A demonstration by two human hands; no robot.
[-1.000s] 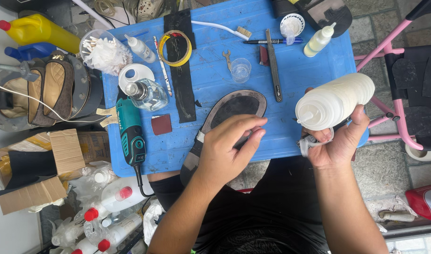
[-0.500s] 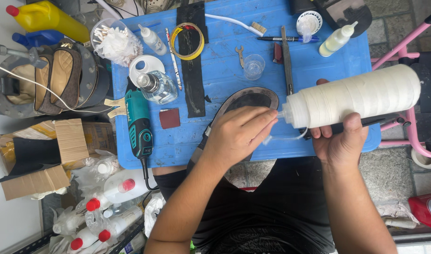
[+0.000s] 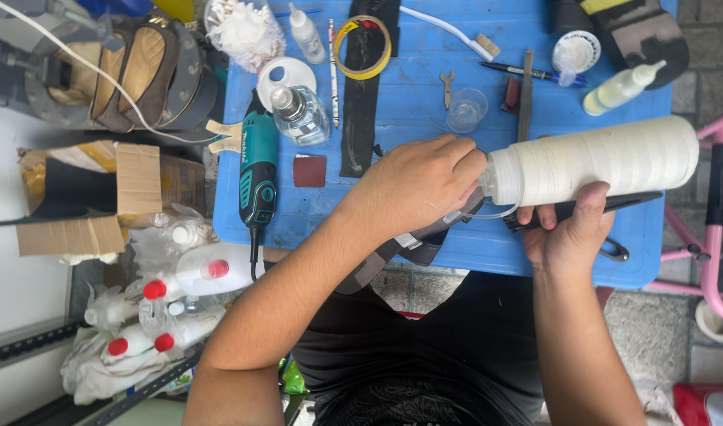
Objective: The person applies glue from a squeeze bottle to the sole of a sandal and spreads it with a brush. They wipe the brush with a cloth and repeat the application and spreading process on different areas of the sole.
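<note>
The right hand (image 3: 570, 237) clamps a big white thread cone (image 3: 594, 162) level over the blue plastic bench (image 3: 409, 102), nose pointing left. The left hand (image 3: 417, 189) pinches at that nose, fingers closed, as if to draw thread, above a dark shoe sole (image 3: 393, 256).

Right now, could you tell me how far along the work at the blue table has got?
Done: tools are laid out on the blue table, and the teal rotary tool lies set down. In hand: the right hand holds the large white thread spool sideways with scissors, while the left hand pinches at its tip over a dark shoe part. Left: no stitching is visible on that part.
</note>
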